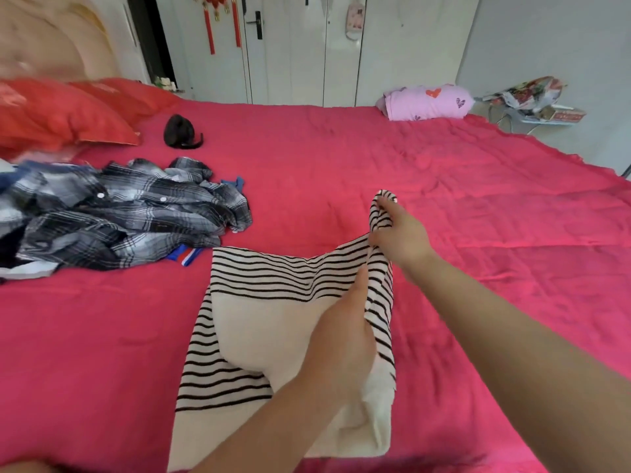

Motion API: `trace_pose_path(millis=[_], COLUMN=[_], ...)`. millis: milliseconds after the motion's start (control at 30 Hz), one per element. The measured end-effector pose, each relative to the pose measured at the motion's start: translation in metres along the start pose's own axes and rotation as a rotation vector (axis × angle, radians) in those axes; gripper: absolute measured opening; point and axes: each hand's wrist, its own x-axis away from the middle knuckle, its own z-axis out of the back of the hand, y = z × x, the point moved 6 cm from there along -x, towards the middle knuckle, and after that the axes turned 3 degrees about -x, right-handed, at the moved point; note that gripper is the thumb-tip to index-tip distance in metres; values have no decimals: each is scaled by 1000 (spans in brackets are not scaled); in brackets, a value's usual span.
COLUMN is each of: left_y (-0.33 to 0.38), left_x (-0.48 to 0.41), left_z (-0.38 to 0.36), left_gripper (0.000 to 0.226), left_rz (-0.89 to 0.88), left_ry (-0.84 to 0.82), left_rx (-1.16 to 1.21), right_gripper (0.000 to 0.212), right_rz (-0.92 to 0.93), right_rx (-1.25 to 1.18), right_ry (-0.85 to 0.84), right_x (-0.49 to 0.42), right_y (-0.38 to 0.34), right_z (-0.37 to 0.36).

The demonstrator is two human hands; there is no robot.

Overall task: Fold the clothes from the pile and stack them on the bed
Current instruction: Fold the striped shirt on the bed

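A cream garment with black stripes point(259, 322) lies partly folded on the pink bed point(478, 233) in front of me. My right hand point(397, 235) grips its far right corner and lifts that edge off the bed. My left hand point(341, 339) lies on the garment's right side, fingers pointing away, and the raised striped fabric drapes over its fingers. The pile of unfolded clothes point(112, 213), topped by a grey plaid shirt, sits at the left.
Red pillows point(61, 114) lie at the far left by the headboard. A small black item point(179, 131) rests near them. A folded pink cloth with hearts point(423, 102) sits at the bed's far edge. White wardrobe doors point(307, 46) stand behind.
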Motion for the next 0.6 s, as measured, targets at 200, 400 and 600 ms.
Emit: trace_pose_path(millis=[200, 400, 600], left_y=[-95, -149, -168], left_x=[33, 41, 42], left_z=[69, 36, 18], left_gripper=[80, 68, 64], left_rz=[201, 144, 237], left_ry=[65, -217, -317], left_rx=[-651, -621, -651], right_gripper=[60, 62, 65], right_rz=[318, 209, 264], right_rx=[-103, 706, 633], right_ry=[-342, -418, -317], right_x=[43, 87, 88], right_y=[-71, 13, 16], right_z=[-84, -139, -128])
